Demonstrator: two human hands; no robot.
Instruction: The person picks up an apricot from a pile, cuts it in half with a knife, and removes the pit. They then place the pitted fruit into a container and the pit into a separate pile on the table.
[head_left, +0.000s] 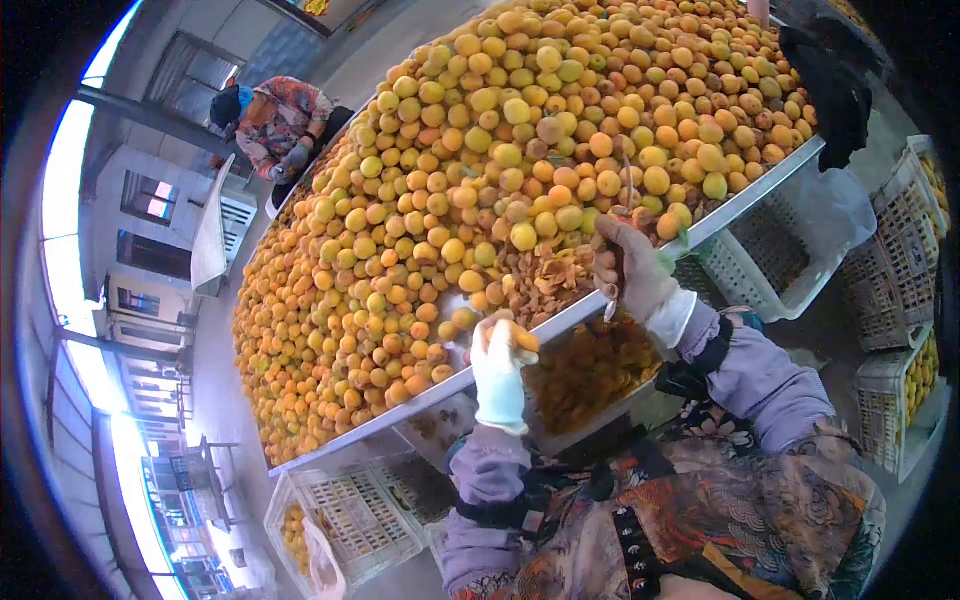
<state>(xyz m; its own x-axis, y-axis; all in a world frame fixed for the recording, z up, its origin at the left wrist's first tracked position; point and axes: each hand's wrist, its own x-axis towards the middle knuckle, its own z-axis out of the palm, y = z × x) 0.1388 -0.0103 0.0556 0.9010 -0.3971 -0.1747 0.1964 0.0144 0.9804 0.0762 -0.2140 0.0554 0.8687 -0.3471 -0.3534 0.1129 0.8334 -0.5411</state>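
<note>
A large heap of orange and yellow fruit [430, 180] covers a metal-edged table [700, 228]. My left hand [498, 370], in a white glove, is closed around an orange fruit piece [524, 338] just over the table's near edge. To its right, my right hand [635, 265], in a dirty glove, is closed at the edge, its fingers wrapped round something too small to make out. Between the hands lies a pile of brown pits and pieces [550, 280]. Below the edge, a container holds halved fruit [590, 380].
Another person [275, 125] sits at the heap's far left side. White crates stand below the edge at the left [365, 515] and right [790, 300]. More crates [885, 260] are stacked at the far right. A black cloth [830, 90] hangs at the table's right corner.
</note>
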